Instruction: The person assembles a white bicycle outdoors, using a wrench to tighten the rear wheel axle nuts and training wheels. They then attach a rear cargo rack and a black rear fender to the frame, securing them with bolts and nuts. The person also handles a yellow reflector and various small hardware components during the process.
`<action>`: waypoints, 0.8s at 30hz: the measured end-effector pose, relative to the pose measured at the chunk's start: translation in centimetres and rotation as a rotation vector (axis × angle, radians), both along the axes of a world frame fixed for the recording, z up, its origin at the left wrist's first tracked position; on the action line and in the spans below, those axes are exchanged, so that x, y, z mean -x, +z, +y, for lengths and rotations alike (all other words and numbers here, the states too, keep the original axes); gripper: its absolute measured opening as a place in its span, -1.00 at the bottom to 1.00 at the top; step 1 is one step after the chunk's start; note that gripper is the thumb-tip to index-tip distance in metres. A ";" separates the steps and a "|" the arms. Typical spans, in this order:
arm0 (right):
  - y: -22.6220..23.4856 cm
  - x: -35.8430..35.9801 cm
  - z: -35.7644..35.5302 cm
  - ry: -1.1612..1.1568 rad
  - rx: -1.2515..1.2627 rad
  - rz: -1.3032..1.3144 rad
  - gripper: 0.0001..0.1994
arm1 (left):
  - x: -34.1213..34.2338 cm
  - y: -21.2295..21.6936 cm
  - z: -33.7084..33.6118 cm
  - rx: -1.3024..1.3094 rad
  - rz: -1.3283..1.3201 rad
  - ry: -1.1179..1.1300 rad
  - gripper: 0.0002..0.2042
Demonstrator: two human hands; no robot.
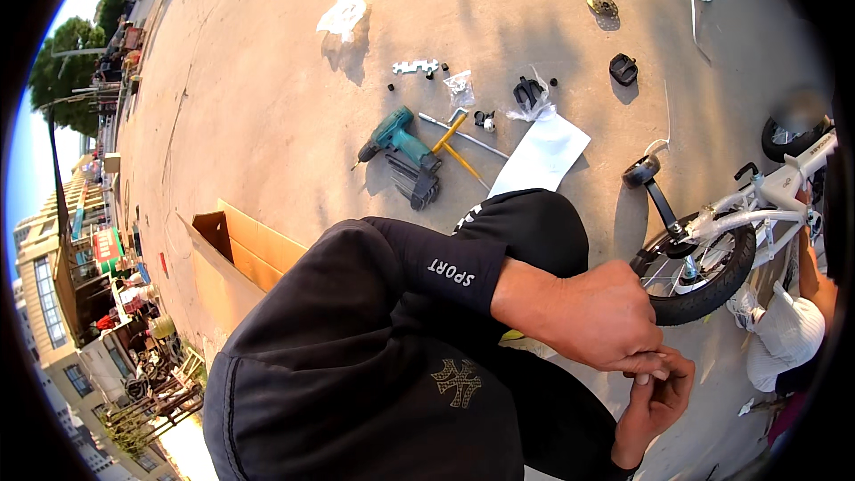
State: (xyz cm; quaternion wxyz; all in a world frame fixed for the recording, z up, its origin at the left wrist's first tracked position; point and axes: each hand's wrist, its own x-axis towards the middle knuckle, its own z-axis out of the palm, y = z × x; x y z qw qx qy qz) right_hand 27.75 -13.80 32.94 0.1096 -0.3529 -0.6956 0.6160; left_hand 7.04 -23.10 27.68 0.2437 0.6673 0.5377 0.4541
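Note:
My left hand [592, 316] reaches across from the left in a black sleeve. Its fingers are curled closed, with the tips meeting those of my right hand [657, 392]. The thumb and fingers of my right hand pinch together, and whatever lies between the two hands is too small or hidden to make out. Just beyond my left knuckles is the black tyre [704, 298] of a small white bicycle [775, 196]. A small black side wheel [641, 171] on a black arm sticks out from it.
On the concrete lie a teal cordless drill [396, 135], a yellow-handled tool [450, 132], a white sheet [543, 156], a black pedal [623, 69], another pedal in plastic [530, 93] and a parts bag [460, 87]. A cardboard box [254, 245] stands left. Another person's arm [812, 267] is at right.

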 end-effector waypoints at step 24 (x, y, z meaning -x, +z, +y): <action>-0.5 0.6 1.6 0.066 0.394 0.152 -0.78 | 0.2 1.2 1.3 -0.101 0.143 -0.021 -0.72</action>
